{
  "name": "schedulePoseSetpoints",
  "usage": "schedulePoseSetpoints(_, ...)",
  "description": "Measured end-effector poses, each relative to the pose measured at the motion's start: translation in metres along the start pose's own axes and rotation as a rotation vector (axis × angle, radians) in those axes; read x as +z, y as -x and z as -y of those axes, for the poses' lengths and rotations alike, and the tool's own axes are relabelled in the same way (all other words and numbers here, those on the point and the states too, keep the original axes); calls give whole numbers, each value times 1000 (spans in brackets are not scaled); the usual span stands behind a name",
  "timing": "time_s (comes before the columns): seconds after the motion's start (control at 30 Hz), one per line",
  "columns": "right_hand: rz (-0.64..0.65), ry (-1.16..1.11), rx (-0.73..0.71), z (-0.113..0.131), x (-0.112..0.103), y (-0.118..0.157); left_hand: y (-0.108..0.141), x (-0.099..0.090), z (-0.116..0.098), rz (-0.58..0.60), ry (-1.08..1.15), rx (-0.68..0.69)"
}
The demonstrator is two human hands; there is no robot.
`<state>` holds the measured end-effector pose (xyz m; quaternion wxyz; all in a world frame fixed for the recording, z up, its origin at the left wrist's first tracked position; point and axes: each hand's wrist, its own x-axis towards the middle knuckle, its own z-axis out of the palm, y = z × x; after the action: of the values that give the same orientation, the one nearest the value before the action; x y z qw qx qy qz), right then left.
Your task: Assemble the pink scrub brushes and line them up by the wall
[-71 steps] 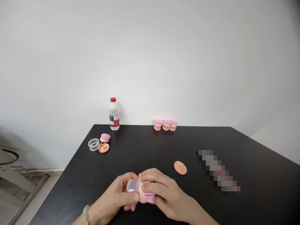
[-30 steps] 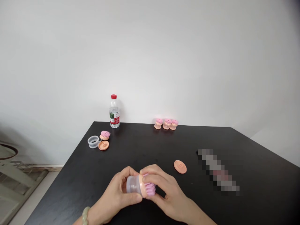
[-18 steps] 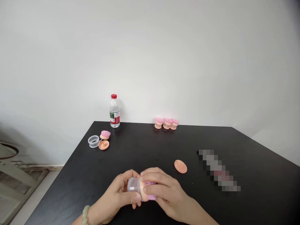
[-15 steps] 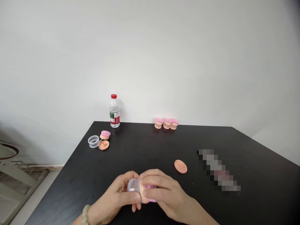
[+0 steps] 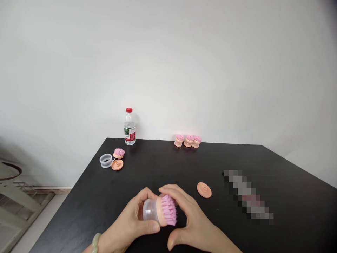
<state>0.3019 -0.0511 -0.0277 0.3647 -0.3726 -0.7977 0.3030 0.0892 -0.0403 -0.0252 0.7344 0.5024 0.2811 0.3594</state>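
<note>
- we see a small brush held over the near part of a black desk, tilted onto its side, with its pink bristles facing right.
- our left hand is closed around its clear cup, thumb in front and fingers behind.
- our right hand is open and curved beside the bristles, thumb well apart; we cannot tell whether a fingertip touches them.
- we judge the brush light, easy to carry in one hand.
- the cup looks smooth and a little flexible, so we would expect it to slip if wet and dent if squeezed hard.
- the peach collar looks stiffer; we would take hold there, fingers around its rim, with the cup supported.
- the bristles look soft and bendy, a poor place to grip firmly.
- a loose peach disc lies on the desk near our right hand; it looks thin and rigid, best pinched by its edge.
</note>
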Motion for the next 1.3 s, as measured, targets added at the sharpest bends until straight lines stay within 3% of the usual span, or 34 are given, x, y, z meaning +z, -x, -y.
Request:
schedulePoseSetpoints(0.1,-47,-68,69,-1,5,-3,-1,-3,1,-24,-101,76)
schedulePoseSetpoints(0.27,-106,-72,47,5,6,-5,0,-2,0,-3,-84,102)
schedulePoseSetpoints(0.9,-26,-28,-252,19,-6,-7,-1,0,-2,13,175,-71)
schedulePoseSetpoints(1.3,-23,-37,-161,14,-3,-3,2,2,-3,-19,51,0)
